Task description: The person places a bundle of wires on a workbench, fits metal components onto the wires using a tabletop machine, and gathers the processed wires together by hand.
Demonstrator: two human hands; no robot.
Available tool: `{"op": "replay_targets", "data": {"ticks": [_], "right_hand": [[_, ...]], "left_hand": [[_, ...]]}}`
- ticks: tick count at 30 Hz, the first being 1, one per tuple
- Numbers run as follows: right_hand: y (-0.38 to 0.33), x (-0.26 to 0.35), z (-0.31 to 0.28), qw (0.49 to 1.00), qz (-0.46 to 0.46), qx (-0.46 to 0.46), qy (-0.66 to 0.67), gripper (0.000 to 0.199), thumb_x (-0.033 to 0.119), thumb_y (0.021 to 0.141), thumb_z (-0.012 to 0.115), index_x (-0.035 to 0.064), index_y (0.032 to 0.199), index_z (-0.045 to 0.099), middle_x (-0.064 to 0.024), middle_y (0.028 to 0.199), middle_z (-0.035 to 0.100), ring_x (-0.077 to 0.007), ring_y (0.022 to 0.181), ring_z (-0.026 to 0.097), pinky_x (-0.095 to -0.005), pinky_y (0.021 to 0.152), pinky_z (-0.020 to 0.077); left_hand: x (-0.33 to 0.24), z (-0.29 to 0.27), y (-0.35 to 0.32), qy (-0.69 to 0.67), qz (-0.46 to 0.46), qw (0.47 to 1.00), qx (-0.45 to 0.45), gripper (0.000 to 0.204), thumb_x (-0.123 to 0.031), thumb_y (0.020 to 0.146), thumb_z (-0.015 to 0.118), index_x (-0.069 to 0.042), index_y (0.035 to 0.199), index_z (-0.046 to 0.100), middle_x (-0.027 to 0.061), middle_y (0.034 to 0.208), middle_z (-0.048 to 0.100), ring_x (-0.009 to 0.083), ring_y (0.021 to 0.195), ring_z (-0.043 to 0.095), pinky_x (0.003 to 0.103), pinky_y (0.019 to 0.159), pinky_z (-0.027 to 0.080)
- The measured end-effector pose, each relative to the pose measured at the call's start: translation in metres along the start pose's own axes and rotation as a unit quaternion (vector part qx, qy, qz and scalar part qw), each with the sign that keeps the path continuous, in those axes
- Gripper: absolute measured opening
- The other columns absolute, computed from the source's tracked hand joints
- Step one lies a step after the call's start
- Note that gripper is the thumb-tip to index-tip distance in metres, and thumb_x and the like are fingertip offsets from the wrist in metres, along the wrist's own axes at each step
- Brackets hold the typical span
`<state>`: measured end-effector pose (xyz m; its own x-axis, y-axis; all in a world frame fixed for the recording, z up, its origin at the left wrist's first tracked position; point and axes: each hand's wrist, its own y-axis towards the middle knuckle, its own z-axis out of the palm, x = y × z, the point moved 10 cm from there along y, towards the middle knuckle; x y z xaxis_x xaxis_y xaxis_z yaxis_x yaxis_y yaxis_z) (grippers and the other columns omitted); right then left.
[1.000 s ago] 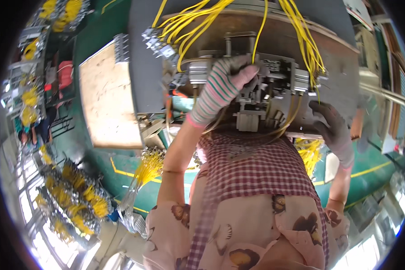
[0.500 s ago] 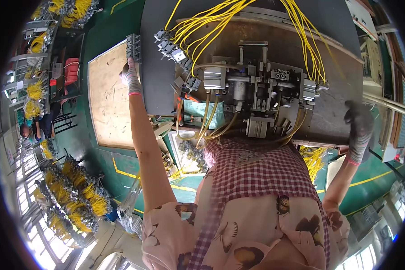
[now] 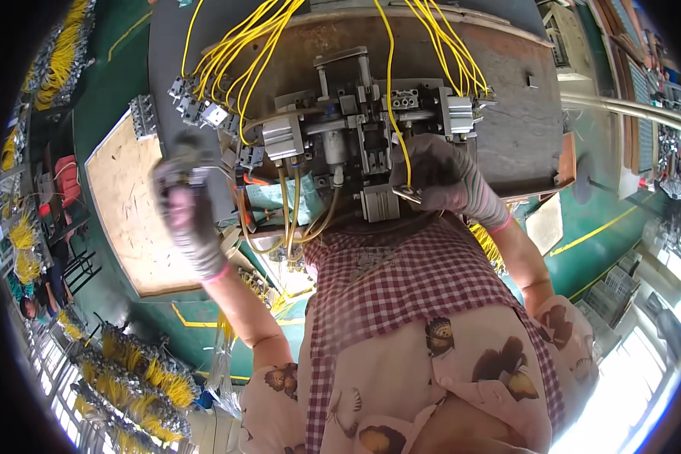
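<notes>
Both hands wear grey striped gloves. My right hand [image 3: 448, 178] is closed just in front of the clamping machine [image 3: 356, 129]. It pinches a small metal-ended piece [image 3: 407, 194] on a yellow cable [image 3: 390, 83], which runs up and away across the bench. My left hand [image 3: 183, 216], smeared by motion, is left of the machine at the bench's edge. A dark grey block [image 3: 191, 157] shows at its fingertips; its exact kind is too blurred to tell. A row of grey blocks [image 3: 142, 116] sits beyond that hand.
Yellow cables [image 3: 253, 45] with a cluster of grey metal blocks [image 3: 200, 106] lie left of the machine. Looped hoses [image 3: 291, 204] hang at its front left. A wooden board [image 3: 125, 204] stands at the left. Racks of cabled parts [image 3: 129, 378] are farther off.
My left hand has come back from the row of grey blocks toward me, a grey block at its fingers. My right hand has swung in from the right to the machine's front with a yellow cable.
</notes>
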<state>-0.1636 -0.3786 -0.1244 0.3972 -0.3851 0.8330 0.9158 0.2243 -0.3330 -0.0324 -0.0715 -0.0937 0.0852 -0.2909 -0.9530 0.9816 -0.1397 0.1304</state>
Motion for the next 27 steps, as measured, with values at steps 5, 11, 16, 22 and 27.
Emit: {"op": "replay_targets", "data": {"ticks": [5,11,16,22,27], "right_hand": [[-0.002,0.038,0.000,0.892,-0.195,-0.061,-0.402,0.048,-0.003,0.070,0.077,0.0048,0.113,0.056,-0.0062,0.108,0.060,-0.0176,0.096,0.059,-0.0331,0.084,0.0482],[-0.011,0.061,0.011,0.813,-0.325,-0.087,-0.475,0.053,0.018,0.068,0.083,0.0073,0.113,0.057,-0.0134,0.109,0.055,-0.0318,0.094,0.058,-0.0373,0.078,0.0488],[-0.013,0.060,0.006,0.840,-0.306,-0.068,-0.442,0.049,0.017,0.070,0.081,0.0078,0.112,0.058,-0.0129,0.106,0.055,-0.0309,0.094,0.058,-0.0366,0.079,0.0488],[-0.002,0.048,0.011,0.884,-0.275,0.004,-0.378,0.058,0.016,0.067,0.083,0.0066,0.116,0.055,-0.0115,0.108,0.054,-0.0281,0.098,0.057,-0.0364,0.084,0.0473],[0.001,0.034,0.017,0.879,-0.247,0.007,-0.409,0.080,0.021,0.050,0.090,0.0073,0.118,0.051,-0.0113,0.113,0.048,-0.0279,0.104,0.051,-0.0363,0.091,0.0414]], "left_hand": [[0.051,0.145,-0.041,0.163,-0.050,0.967,0.191,0.070,-0.031,0.074,0.081,-0.007,0.132,0.049,0.0079,0.124,0.058,0.0222,0.108,0.059,0.036,0.095,0.048],[0.065,0.196,-0.057,0.155,-0.034,0.949,0.272,0.094,-0.039,0.068,0.082,-0.008,0.144,0.036,0.0128,0.128,0.058,0.0262,0.118,0.057,0.040,0.098,0.046],[0.045,0.212,-0.060,0.344,0.107,0.877,0.319,0.087,-0.035,0.071,0.081,-0.007,0.142,0.039,0.0130,0.128,0.058,0.0265,0.117,0.057,0.041,0.097,0.046],[0.080,0.184,-0.075,0.006,-0.202,0.961,0.189,0.067,-0.020,0.071,0.086,-0.002,0.127,0.055,0.0070,0.111,0.065,0.0107,0.089,0.063,0.026,0.080,0.052],[0.101,0.169,-0.078,0.009,-0.266,0.950,0.161,0.059,-0.021,0.074,0.084,0.002,0.121,0.059,0.0070,0.104,0.067,0.0107,0.088,0.063,0.026,0.080,0.052]]}}
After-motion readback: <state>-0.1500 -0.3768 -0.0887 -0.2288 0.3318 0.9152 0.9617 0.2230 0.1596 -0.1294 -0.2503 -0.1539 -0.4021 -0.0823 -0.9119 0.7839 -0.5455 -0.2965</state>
